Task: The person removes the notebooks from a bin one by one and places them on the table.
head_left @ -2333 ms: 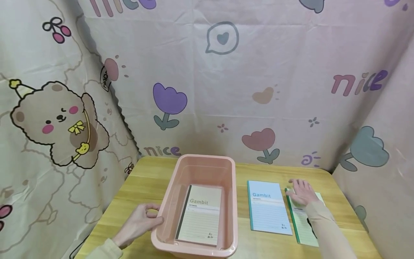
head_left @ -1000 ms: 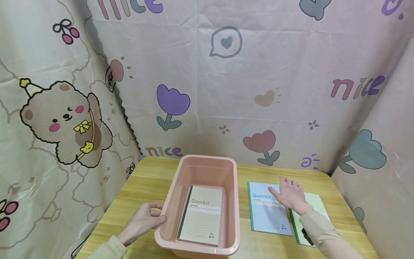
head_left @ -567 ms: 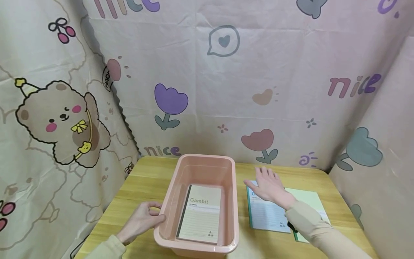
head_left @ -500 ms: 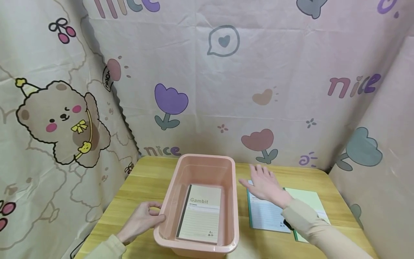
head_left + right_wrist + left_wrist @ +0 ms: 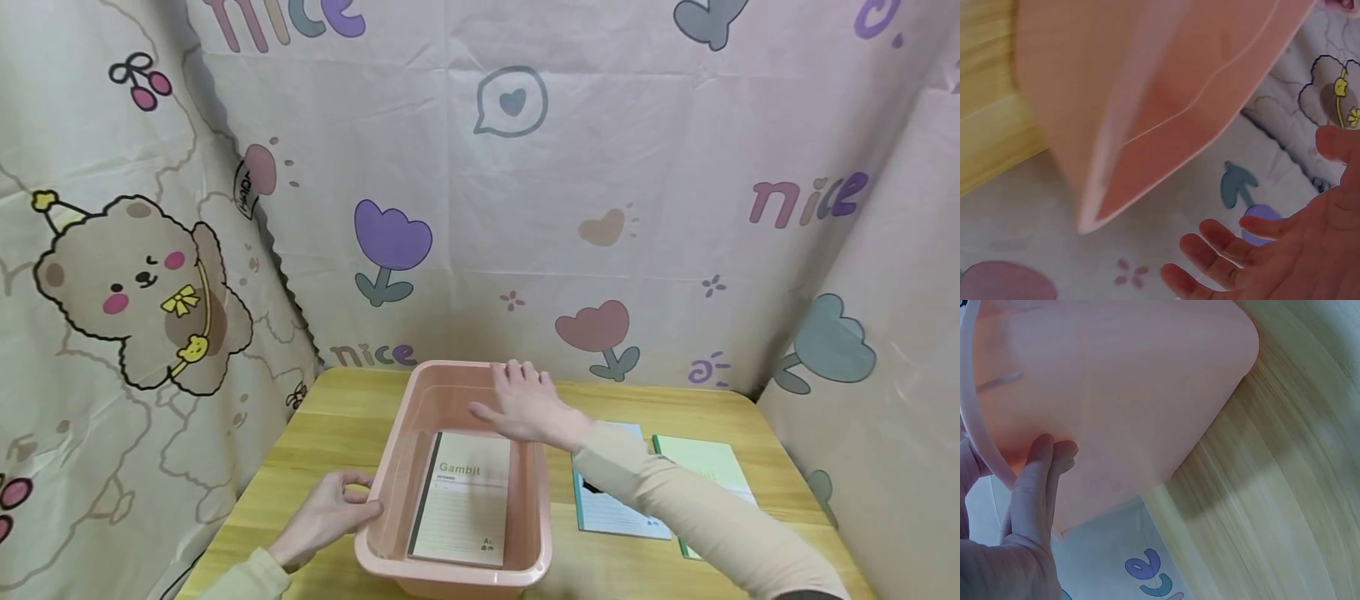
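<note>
A pink plastic bin (image 5: 542, 533) stands on the table with a beige Gambit notebook (image 5: 465, 500) lying face up on its floor. My left hand (image 5: 330, 512) pinches the bin's left rim, thumb on the inner side; the left wrist view shows its fingers (image 5: 1038, 481) against the outer wall. My right hand (image 5: 528, 408) is held over the bin's far right part, fingers spread and holding nothing. In the right wrist view that right hand (image 5: 1272, 256) appears palm up front, with the bin's rim (image 5: 1166, 178) beyond it.
Right of the bin lie a blue notebook (image 5: 618, 517) and a green notebook (image 5: 708, 458), both partly hidden by my right sleeve (image 5: 690, 508). The wooden table (image 5: 300, 450) meets a printed curtain (image 5: 465, 208) at the back and sides.
My right hand has moved left from the green notebook, across the blue one, to over the bin. The left hand keeps its hold on the rim; the notebooks stay where they were.
</note>
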A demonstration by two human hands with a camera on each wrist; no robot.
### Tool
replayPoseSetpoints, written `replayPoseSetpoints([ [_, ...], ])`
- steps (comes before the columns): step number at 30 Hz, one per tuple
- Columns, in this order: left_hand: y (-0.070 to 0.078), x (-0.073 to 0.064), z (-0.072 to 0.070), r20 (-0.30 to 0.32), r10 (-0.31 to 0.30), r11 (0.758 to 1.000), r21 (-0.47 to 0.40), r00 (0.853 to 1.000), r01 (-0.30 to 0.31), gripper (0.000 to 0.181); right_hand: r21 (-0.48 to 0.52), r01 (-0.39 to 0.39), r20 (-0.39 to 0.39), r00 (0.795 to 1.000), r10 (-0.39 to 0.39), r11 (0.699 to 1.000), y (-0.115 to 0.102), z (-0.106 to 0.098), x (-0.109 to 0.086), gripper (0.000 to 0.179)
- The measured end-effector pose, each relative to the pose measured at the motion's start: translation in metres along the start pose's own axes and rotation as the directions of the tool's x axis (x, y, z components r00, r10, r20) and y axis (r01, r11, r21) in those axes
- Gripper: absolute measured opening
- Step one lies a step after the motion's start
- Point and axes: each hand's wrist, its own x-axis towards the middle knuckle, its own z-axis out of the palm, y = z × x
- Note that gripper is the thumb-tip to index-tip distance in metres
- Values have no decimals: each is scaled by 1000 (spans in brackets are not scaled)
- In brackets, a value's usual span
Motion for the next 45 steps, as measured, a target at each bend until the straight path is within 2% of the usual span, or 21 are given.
replayPoseSetpoints([
  [4,0,-1,-1,7,4,1000,-2,1000,-4,54,19,-17,84,996,15,1000,-22,4,11,79],
  [7,-1,0,-2,8,6,1000,-3,1000,-6,54,51,-43,165,986,34,998,-37,11,20,83],
  [10,-2,0,-3,6,9,1000,-1,1000,-9,53,65,-56,206,978,42,996,-49,19,30,85],
  [15,-3,1,-1,-1,16,1000,1,1000,-16,52,25,-80,196,978,74,997,-63,30,44,83],
  [22,-3,2,1,14,24,1000,-19,1000,-24,51,-5,-149,229,962,146,989,-71,49,60,81],
  [30,-3,-1,-1,21,49,999,-23,999,-48,48,-21,-225,210,952,224,974,-82,82,67,78],
  [34,-3,-2,-2,25,50,999,-21,998,-50,47,16,-262,204,945,254,965,-85,92,68,79],
  [37,-3,-2,-2,32,53,998,-24,998,-52,47,55,-290,203,940,274,955,-81,108,74,81],
  [41,-3,-2,-2,40,66,997,-29,997,-65,46,97,-292,167,947,274,951,-71,131,80,80],
  [45,-3,-3,-2,39,69,997,-28,997,-68,44,118,-256,114,963,243,959,-63,141,78,78],
])
